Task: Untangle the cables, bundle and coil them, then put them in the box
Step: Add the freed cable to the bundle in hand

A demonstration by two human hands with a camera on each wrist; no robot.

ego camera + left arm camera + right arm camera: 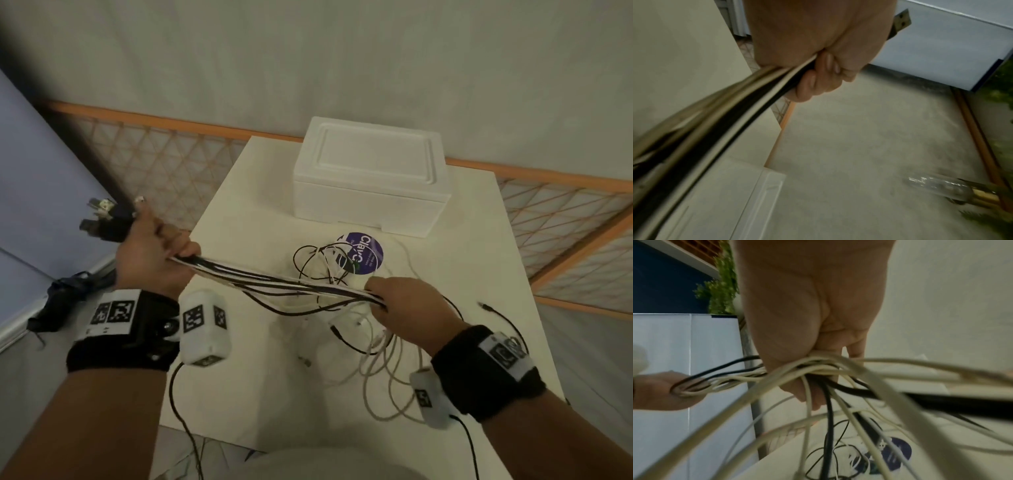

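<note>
Both hands are closed around one bundle of black and white cables: the left hand fists it near the plug ends, and the right hand curls round it further along, so the strands run taut between them above the table. USB plugs stick out past the left thumb; in the left wrist view one metal USB plug shows beyond the fist. From the right hand the rest of the cables fan out loose and hang down to the table, where they lie in a tangle over a round purple sticker. Its white lettering seems to begin "Cla", the rest too small and covered to read. The white foam box stands at the far side of the table, just beyond the sticker, with its lid on. Black wrist bands with square coded markers sit on both wrists.
</note>
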